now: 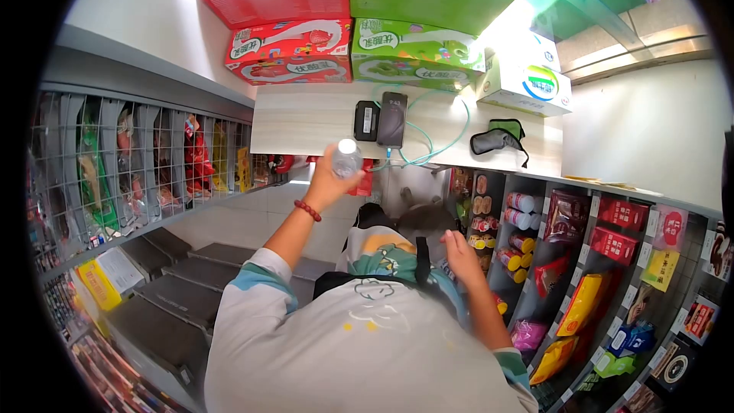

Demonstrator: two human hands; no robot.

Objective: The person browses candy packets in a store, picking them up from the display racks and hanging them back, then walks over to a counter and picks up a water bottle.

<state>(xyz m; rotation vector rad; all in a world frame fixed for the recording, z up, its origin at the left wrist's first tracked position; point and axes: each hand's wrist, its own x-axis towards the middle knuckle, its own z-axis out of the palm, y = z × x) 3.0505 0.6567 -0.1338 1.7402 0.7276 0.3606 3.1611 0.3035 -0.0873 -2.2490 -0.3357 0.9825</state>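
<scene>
My left hand (330, 183) is wrapped round a clear plastic bottle (346, 162) with a white cap, held upright just in front of the table's near edge. A beaded red bracelet (307, 209) circles that wrist. My right hand (457, 251) is low at my right side, near the snack shelves; its fingers are partly blurred and I cannot tell whether they are closed. On the pale wooden table (306, 118) lie a dark phone (392, 119) and a black box-shaped device (366, 121), side by side. A green cable (425, 147) loops to the right of the phone.
Red cartons (290, 51) and green cartons (417, 52) stack at the table's back, with a white carton (527, 84) to their right. A grey-green pouch (497, 140) lies at the right. Wire racks (145, 153) stand left, stocked shelves (569, 260) right.
</scene>
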